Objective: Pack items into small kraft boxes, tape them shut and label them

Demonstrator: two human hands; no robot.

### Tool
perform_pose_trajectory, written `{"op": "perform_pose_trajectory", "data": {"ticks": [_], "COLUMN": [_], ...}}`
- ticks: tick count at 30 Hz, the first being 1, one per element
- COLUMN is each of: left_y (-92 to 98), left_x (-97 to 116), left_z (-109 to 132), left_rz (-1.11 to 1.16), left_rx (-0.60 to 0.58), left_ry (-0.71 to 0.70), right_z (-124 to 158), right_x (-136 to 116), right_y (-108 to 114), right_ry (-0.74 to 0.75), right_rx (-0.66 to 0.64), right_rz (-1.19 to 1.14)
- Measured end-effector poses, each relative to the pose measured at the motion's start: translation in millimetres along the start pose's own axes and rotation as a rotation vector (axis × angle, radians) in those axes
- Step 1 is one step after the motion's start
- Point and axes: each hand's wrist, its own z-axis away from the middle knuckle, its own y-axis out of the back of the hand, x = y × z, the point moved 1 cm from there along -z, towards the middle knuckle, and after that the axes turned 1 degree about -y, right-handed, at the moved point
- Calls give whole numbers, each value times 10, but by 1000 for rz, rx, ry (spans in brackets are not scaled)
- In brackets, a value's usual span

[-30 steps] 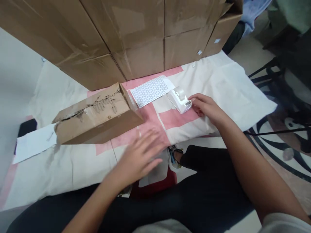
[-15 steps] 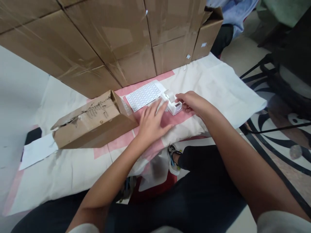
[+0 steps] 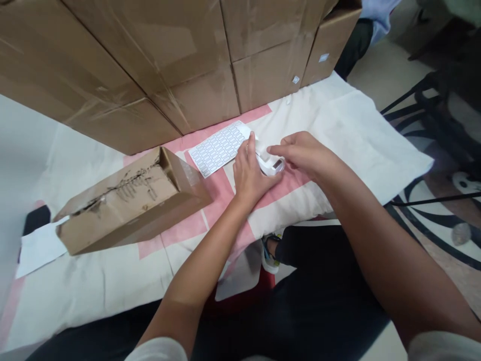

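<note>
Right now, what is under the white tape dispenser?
Pink cloth shows in front of the tape dispenser. What lies directly beneath is covered; the left hand also hides the dispenser's left side.

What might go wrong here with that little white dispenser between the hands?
1. The tape dispenser is at the soft cloth, so it might tilt or slide if the left hand loosens.
2. The right hand has its fingers close to the dispenser; any cutting edge, too small to make out, could nick them.
3. The label sheet lies close by and might get nudged.
</note>
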Motion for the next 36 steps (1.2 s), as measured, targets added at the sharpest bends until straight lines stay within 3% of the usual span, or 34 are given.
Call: {"op": "perform_pose_trajectory", "data": {"ticks": [5, 10, 14, 20, 28, 32, 34, 36], "left_y": [-13, -8, -2, 30, 61, 65, 73, 92], "left_x": [-36, -61, -57, -52, 9, 19, 13, 6], "left_z": [21, 47, 56, 54, 65, 84, 96, 108], "left_rz": [21, 15, -8, -15, -92, -94, -103, -110], "left_rx": [42, 36, 13, -7, -6, -13, 12, 54], "left_ry": [-7, -1, 13, 24, 20, 6, -15, -80], "right_z": [242, 439, 491, 506, 383, 350, 367, 400], "right_x": [132, 314, 370, 415, 719, 766, 757, 730], "right_y": [18, 9, -43, -154, -182, -154, -113, -68], "right_ry": [130, 88, 43, 128, 94, 103, 183, 357], "right_rx": [36, 30, 72, 179, 312, 315, 362, 441], "right_rz": [-122, -284, -363, -408, -175, -68, 5, 159]}}
